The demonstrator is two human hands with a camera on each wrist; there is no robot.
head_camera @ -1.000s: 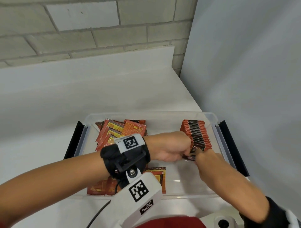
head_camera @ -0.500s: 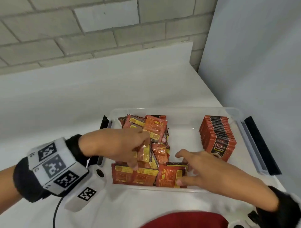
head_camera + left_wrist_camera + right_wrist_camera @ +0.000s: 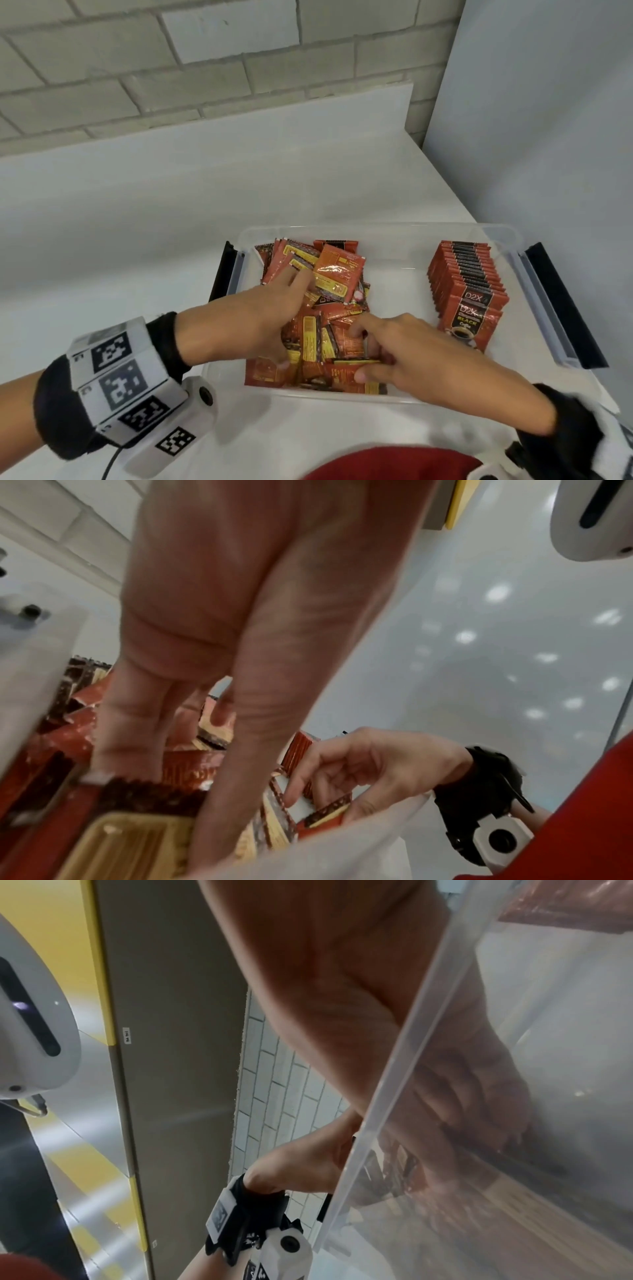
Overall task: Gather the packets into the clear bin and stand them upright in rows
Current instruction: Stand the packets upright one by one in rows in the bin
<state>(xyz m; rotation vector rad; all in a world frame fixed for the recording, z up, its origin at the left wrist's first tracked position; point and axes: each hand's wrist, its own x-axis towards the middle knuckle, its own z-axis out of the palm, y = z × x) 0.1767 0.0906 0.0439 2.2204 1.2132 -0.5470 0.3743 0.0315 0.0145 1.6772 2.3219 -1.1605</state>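
Observation:
A clear bin (image 3: 376,228) sits on the white table. On its left side lies a loose pile of red and orange packets (image 3: 337,274). Along the right side stands an upright row of red packets (image 3: 469,287). My left hand (image 3: 291,322) lies spread on the pile, its fingers (image 3: 137,723) straight and pressing down on packets. My right hand (image 3: 358,353) is at the pile's near edge. In the left wrist view its thumb and forefinger pinch a packet (image 3: 322,811). Through the bin wall (image 3: 394,1096) the right wrist view shows only a blurred hand.
Black latch handles stick out at the bin's left end (image 3: 221,270) and right end (image 3: 561,301). A grey partition (image 3: 548,102) rises close on the right and a brick wall stands behind the table (image 3: 171,205). Bare bin floor (image 3: 397,294) separates pile and row.
A second ago both hands were at the near end of the upright row. They have moved left onto the loose pile, and the right hand now pinches a packet there.

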